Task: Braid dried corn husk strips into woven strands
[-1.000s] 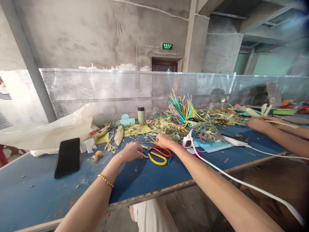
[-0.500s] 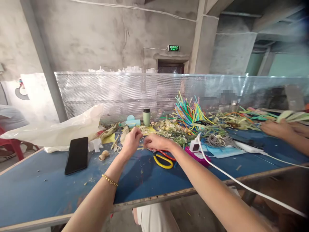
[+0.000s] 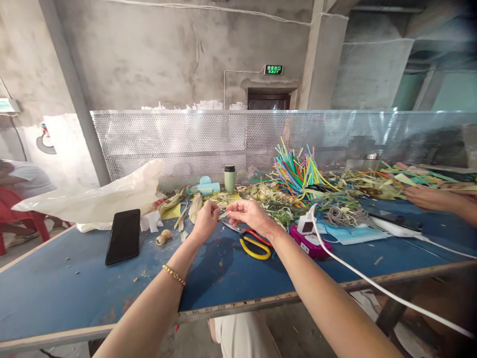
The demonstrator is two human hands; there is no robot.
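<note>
My left hand (image 3: 206,219) is closed in a pinch over the table. A thin pale yellow-green strip (image 3: 223,215) stretches from its fingertips to my right hand (image 3: 250,217), whose thumb and forefinger close on the other end; the remaining fingers are curled loosely. Below my right hand lie scissors (image 3: 256,253) with one yellow and one red handle loop, blades pointing left. Just left of my left hand rests a dried corn husk (image 3: 195,208). Scraps of dried plant strips (image 3: 261,196) are heaped behind both hands.
On the blue table (image 3: 149,293) lie a black phone (image 3: 122,236), a plastic bag (image 3: 97,196) and a purple power strip (image 3: 312,242) with a white cable. A green bottle (image 3: 229,179) and colourful stems (image 3: 298,171) stand behind. At right, another person's hand (image 3: 428,198) works among strips.
My hands have drawn slightly apart and turned, so the strip between them now shows. The scissors' blades have come into view below my right hand. The camera view has shifted slightly.
</note>
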